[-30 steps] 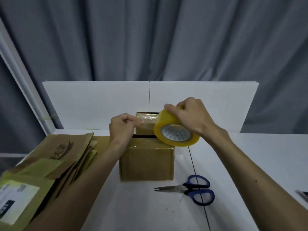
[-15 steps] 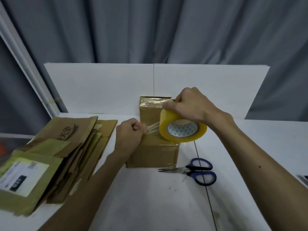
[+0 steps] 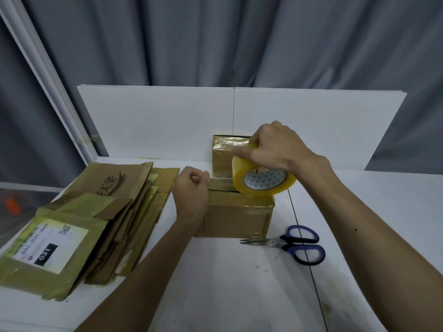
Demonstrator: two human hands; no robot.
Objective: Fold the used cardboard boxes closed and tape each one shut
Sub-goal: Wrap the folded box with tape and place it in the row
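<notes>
A closed brown cardboard box (image 3: 236,218) sits mid-table. Behind it stands a second, taller taped box (image 3: 221,154). My right hand (image 3: 273,146) grips a yellow roll of clear tape (image 3: 262,179) and holds it on the near box's top, at its right side. My left hand (image 3: 190,196) is a closed fist at the box's left top edge; it seems to pinch the tape's free end, though the strip itself is hard to make out.
A pile of flattened cardboard boxes (image 3: 79,221) lies at the left. Blue-handled scissors (image 3: 291,243) rest just right of the box's front. A white foam board (image 3: 155,121) stands upright along the table's back edge, grey curtains behind it.
The roll has come down from in front of the rear box onto the near box's top. My left fist has moved down and left to the box's left edge.
</notes>
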